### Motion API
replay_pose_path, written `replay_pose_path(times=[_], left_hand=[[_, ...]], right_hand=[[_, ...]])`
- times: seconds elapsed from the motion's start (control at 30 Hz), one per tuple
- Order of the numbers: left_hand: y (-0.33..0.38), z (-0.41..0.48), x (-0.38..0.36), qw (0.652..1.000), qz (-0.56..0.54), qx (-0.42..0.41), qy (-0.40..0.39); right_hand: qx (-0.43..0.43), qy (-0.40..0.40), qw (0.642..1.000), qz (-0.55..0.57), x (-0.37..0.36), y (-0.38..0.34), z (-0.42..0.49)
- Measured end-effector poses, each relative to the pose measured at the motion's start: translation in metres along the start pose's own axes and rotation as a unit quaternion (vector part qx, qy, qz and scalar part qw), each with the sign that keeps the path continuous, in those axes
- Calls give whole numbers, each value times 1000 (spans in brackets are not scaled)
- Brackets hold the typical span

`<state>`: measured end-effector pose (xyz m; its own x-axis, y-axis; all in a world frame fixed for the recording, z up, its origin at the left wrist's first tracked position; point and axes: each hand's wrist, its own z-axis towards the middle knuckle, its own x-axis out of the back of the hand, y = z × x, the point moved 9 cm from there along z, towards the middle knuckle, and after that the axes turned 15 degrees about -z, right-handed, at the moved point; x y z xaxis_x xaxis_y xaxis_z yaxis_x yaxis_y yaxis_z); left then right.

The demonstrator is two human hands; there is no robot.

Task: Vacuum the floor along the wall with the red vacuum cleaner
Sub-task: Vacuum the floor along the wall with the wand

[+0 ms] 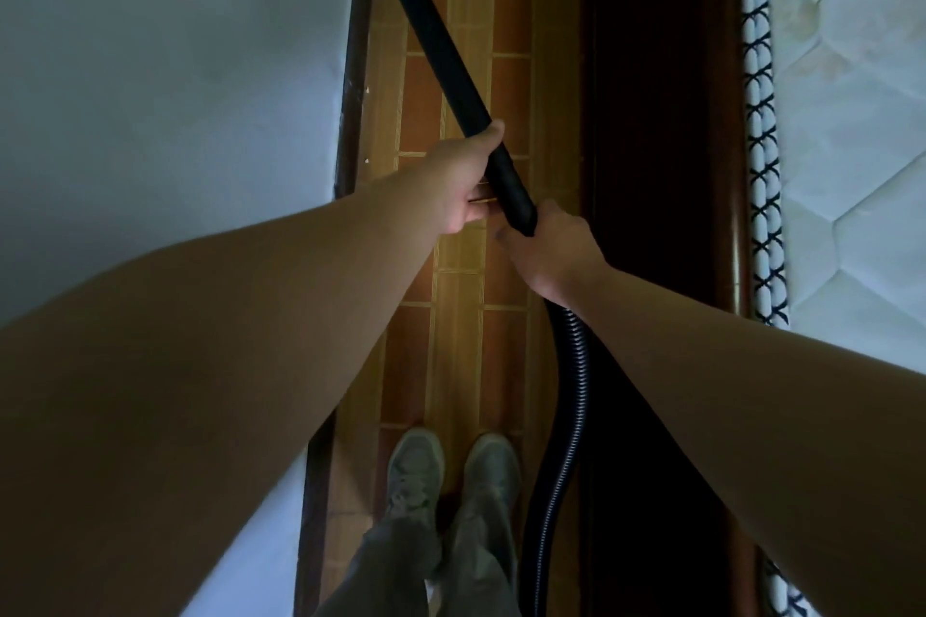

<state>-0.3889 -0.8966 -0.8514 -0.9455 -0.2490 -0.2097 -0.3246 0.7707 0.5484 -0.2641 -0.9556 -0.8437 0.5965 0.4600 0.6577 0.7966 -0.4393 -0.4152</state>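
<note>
A black vacuum wand (431, 30) slants from the middle of the view up to the top left, toward the dark baseboard (353, 80) at the foot of the white wall (165, 65). Its far tip runs out of view at the top edge. My left hand (463, 180) grips the wand partway down. My right hand (551, 251) grips its lower end, where the ribbed black hose (571, 391) joins and curves down past my feet. The red vacuum body is not in view.
A narrow strip of brown and yellow tiled floor (466, 286) runs between the wall and a dark wooden bed frame (656, 115) on the right. A white quilted mattress (852, 115) lies on the frame. My grey shoes (451, 466) stand at the bottom.
</note>
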Motion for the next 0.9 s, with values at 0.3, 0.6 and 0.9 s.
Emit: replay_pose_path(times=[0.3,0.6,0.9], left_hand=[[-38,45,34,999,45,26,-12],[-107,75,85,993,55,102,-24],[-151,85,119,993,-6,114,28]], right_hand=[[-29,-92,990,104,-57,3,48],[-32,-141,985,98,-135,28,60],[-21,-148,988,46,-185,55,51]])
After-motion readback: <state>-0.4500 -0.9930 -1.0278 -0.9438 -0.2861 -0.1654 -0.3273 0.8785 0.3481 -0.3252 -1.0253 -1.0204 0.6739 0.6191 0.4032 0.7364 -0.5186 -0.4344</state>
